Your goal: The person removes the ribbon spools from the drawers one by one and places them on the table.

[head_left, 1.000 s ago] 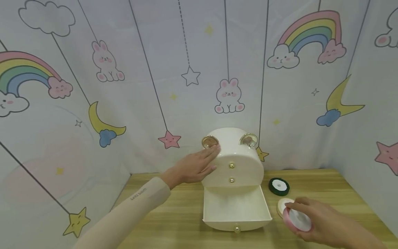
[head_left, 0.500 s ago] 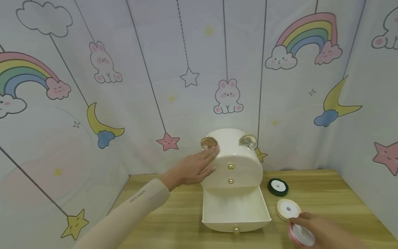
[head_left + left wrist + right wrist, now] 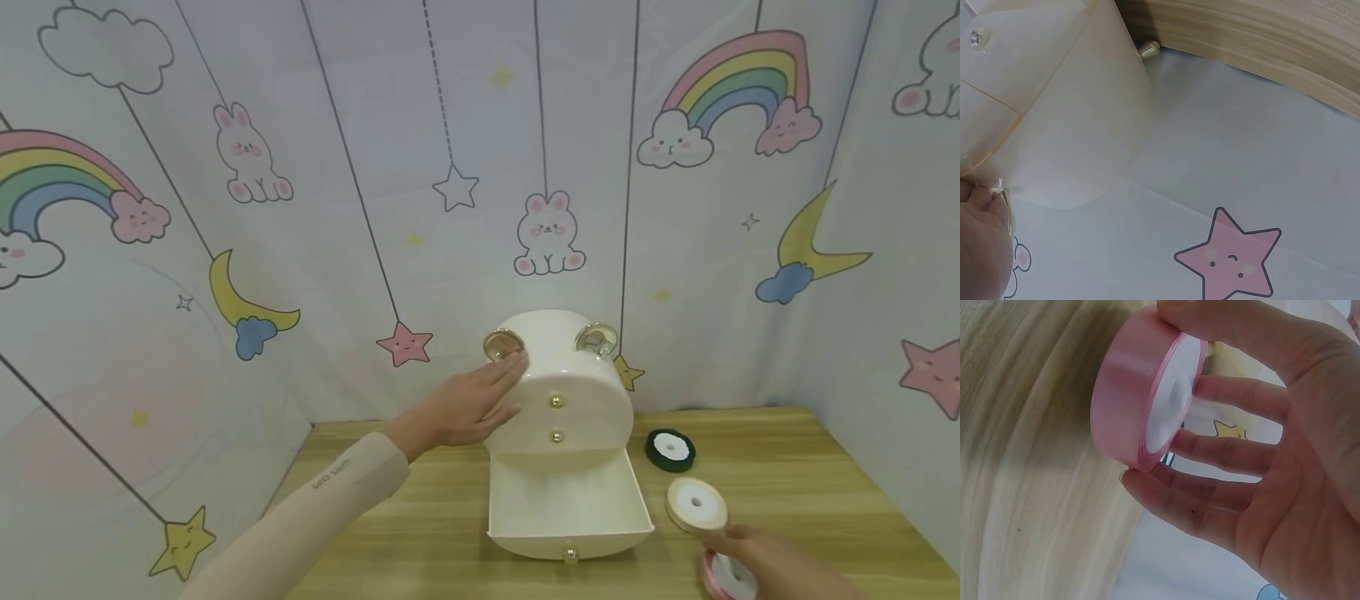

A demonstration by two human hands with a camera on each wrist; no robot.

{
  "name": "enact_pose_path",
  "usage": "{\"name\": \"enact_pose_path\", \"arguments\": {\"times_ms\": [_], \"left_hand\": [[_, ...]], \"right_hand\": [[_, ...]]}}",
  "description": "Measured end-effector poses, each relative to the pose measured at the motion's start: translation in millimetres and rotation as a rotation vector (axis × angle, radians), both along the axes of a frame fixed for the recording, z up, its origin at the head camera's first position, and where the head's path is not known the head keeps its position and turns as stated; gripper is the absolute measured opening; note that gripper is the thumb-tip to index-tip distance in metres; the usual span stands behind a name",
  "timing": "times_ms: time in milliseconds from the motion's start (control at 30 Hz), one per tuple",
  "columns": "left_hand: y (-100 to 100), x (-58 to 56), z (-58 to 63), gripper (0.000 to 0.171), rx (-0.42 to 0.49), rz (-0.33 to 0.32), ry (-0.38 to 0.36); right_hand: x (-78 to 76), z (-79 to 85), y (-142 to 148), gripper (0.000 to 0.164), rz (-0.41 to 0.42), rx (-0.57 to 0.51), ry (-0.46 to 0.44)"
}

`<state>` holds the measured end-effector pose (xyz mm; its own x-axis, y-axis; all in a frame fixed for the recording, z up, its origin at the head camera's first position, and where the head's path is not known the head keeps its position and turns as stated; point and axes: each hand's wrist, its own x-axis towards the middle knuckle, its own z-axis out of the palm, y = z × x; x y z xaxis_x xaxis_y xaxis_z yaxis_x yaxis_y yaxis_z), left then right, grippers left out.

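Note:
A cream, rounded drawer box (image 3: 596,412) stands at the table's back, with its bottom drawer (image 3: 525,546) pulled out. My left hand (image 3: 465,408) rests on the box's upper left, fingers extended beside a gold-rimmed ear (image 3: 501,342). In the left wrist view, part of this hand (image 3: 984,253) shows at the box's edge. At the lower right, my right hand (image 3: 780,567) holds a roll of pink ribbon (image 3: 716,581) low over the table. The right wrist view shows thumb and fingers around the pink roll (image 3: 1124,394), which is tilted on edge.
Right of the drawer lie a cream ribbon roll (image 3: 696,505) and, behind it, a dark green ribbon roll (image 3: 671,450). The wooden table (image 3: 390,533) ends at a printed cloth backdrop (image 3: 360,367), which also rises on both sides.
My right hand has moved the pink ribbon roll down and toward the near right, uncovering the cream roll. The left hand stays on the box.

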<state>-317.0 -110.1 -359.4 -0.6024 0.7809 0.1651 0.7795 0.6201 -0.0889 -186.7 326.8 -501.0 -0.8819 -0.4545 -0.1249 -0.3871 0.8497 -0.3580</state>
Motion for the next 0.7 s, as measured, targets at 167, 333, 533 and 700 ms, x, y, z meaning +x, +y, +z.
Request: {"name": "enact_pose_path", "arguments": {"times_ms": [167,333,533,700], "left_hand": [[0.0,-0.4,-1.0,0.07,0.001,-0.002,0.012],[-0.5,-1.4,-4.7,0.069,0.003,-0.008,0.015],[-0.5,-3.2,-7.8,0.07,0.002,-0.011,0.029],[-0.3,-4.1,-8.5,0.071,-0.003,-0.007,0.028]], "right_hand": [[-2.9,-3.1,-0.8,0.078,-0.03,-0.004,-0.057],[-3.5,-7.1,-0.3,0.077,-0.011,0.009,-0.062],[-4.2,-15.3,4.0,0.075,0.079,0.03,0.056],[-8.4,-23.5,7.2,0.071,0.122,0.026,0.084]]}}
